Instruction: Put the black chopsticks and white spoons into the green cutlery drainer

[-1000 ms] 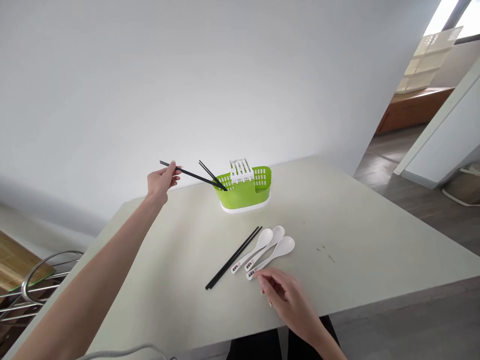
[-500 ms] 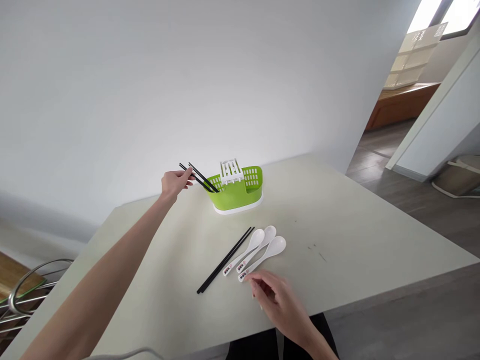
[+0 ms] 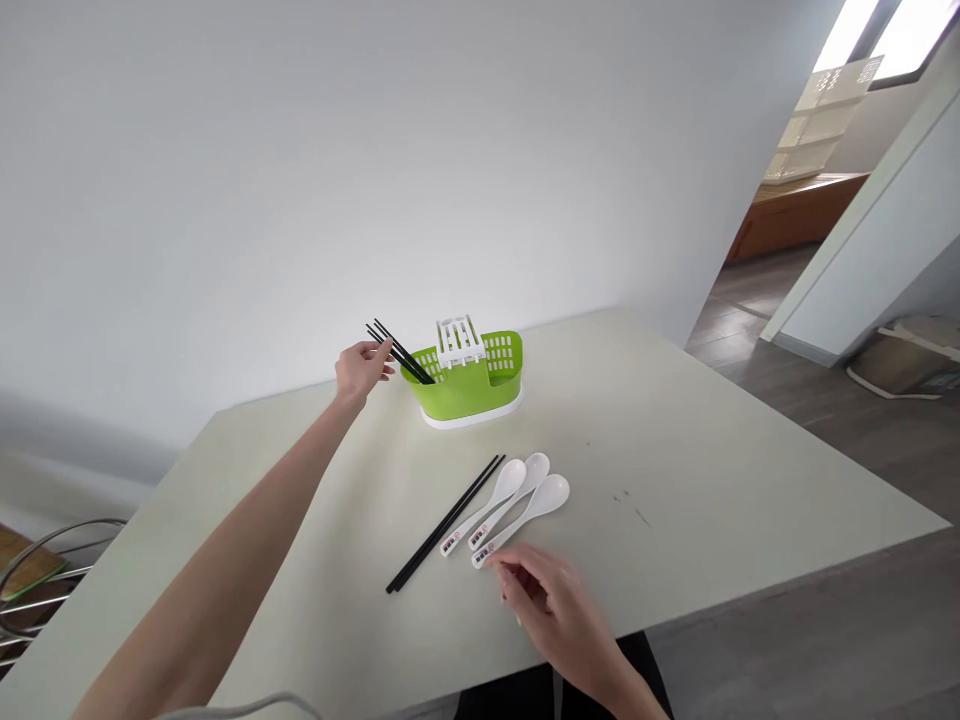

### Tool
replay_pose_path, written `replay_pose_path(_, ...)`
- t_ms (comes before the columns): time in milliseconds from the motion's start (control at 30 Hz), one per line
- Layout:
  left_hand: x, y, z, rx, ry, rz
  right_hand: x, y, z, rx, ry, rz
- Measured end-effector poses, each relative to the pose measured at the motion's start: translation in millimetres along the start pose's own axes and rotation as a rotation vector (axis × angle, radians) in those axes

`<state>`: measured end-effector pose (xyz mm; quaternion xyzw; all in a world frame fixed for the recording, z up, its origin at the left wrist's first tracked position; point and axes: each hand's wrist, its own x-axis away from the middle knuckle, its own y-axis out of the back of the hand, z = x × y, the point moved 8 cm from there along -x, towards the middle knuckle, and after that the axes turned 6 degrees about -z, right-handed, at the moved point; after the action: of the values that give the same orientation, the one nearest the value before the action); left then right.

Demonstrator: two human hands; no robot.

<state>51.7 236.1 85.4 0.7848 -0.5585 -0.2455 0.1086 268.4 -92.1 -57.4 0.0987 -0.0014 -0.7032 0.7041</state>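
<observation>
At the left end of the green basket (image 3: pixel 463 402), my left hand (image 3: pixel 361 369) pinches black chopsticks (image 3: pixel 405 362). They slant, with their lower ends inside the basket's left compartment; more black sticks lean close beside them there, and I cannot tell exactly which are gripped. A white slatted piece (image 3: pixel 459 341) sits on top of the basket's middle. Nearer to me, two more black chopsticks (image 3: pixel 446 523) lie side by side on the table, left of three white spoons (image 3: pixel 551 492). My right hand (image 3: pixel 551 605), loosely curled with fingers apart, rests by the handle end of the nearest spoon.
The pale table (image 3: pixel 675 440) stands against a white wall (image 3: pixel 487 170). A metal rack (image 3: pixel 45 585) is at the lower left, and a grey cable (image 3: pixel 247 708) crosses the near edge. Beyond the table's right edge is wooden floor (image 3: pixel 757 390).
My left hand has moved slightly right toward the basket, bringing the held chopsticks closer to the sticks leaning there. My right hand stays by the spoons.
</observation>
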Motion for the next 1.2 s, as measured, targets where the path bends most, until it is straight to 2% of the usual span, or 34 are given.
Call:
replay_pose_path(167,21.8,6.5,12.8,0.071,-0.01,-0.035,-0.1,-0.5,-1.3,0.017,-0.002,-0.008)
replay_pose_path(300,58.4,11.0,28.6,0.08,-0.039,-0.011,1.1,-1.0,-0.4,0.04,0.002,-0.012)
replay_pose_path(367,84.1,5.0,35.1,-0.001,-0.075,0.112,1.7,-1.0,-0.2,0.058,-0.004,-0.01)
replay_pose_path(467,131.1,-10.4,42.4,-0.068,-0.135,0.397,1.6,-0.5,-0.7,0.086,-0.015,-0.011)
replay_pose_path(533,161.8,-16.4,44.2,-0.098,-0.197,0.537,1.4,-0.6,-2.0,0.099,-0.021,-0.009)
replay_pose_path(633,195.9,-19.8,48.1,-0.15,-0.244,0.643,2.2,-1.5,-6.0,0.12,-0.037,-0.001)
replay_pose_path(700,210.1,-21.3,49.2,-0.18,-0.271,0.677,3.4,-1.8,-8.4,0.128,-0.044,-0.001)
replay_pose_path(867,221.1,-26.0,47.2,-0.273,-0.339,0.679,5.0,-1.9,-8.9,0.131,-0.033,-0.014)
replay_pose_path(1200,220.6,-36.1,47.9,-0.508,-0.309,0.764,3.8,-1.0,-6.0,0.167,-0.03,-0.032)
